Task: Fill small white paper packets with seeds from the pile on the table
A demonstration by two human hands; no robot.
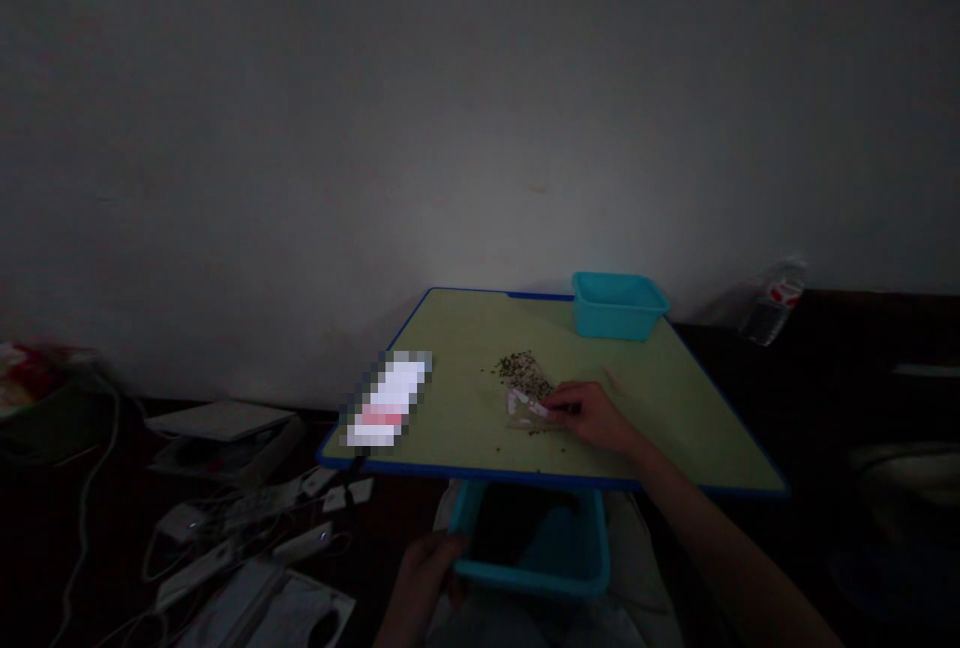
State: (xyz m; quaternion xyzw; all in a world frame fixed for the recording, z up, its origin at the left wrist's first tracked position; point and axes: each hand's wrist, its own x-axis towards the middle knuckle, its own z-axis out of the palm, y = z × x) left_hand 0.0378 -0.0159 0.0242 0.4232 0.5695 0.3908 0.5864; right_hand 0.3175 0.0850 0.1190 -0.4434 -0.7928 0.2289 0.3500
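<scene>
My right hand (589, 413) is over the tabletop, fingers pinched on a small clear plastic bag (525, 410) with white and pink markings. Its exact shape is hard to make out in the dim light. Just beyond it spreads a loose pile of small dark and pale grains (523, 371), like seeds, and a few lie scattered nearer the edge. Below the table's front edge, my left hand (431, 563) grips the left rim of a turquoise plastic basin (536, 578) that rests on my lap. Dark contents (510, 523) fill the basin's left part.
A second turquoise basin (621, 318) stands at the table's (450, 328) back right corner. On the left lies a bright, pixelated phone-like screen (390, 400). Power strips and cables (247, 518) clutter the floor at left. A plastic bottle (776, 303) is at right, by the wall.
</scene>
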